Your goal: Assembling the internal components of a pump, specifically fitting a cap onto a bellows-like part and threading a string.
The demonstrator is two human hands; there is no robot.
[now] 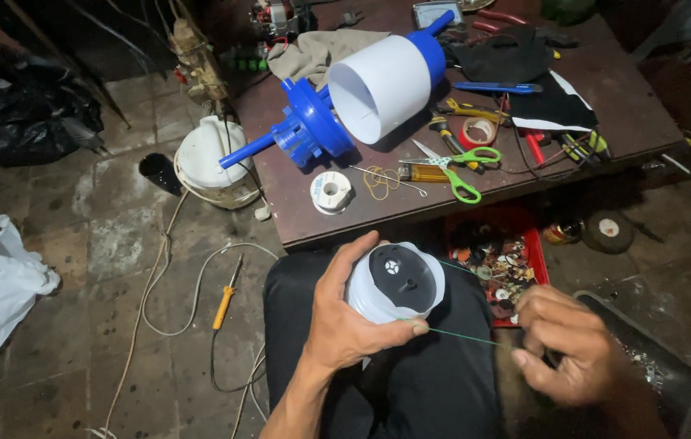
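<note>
Head view, looking down over my lap. I count two hands and one small motor housing [396,286], white with a dark grey oval cap. My left hand [345,313] is wrapped around its left side, thumb and fingers clamped on it, holding it above my lap; the cap faces up toward the camera and its long axis runs roughly left to right. One thin green wire [459,335] runs from under my left thumb, rightward and slightly down, into my right hand [565,349], whose fingertips are pinched together on it; that hand is blurred.

Beyond the grip stands one low brown table [630,106] carrying one big white-and-blue pump body [378,85], one pair of green-handled scissors [459,167] and one white spool [331,192]. Just right of the housing sits one red tray [528,236] of small parts. Left of the grip, on the floor, lies one yellow-handled soldering iron [226,297].
</note>
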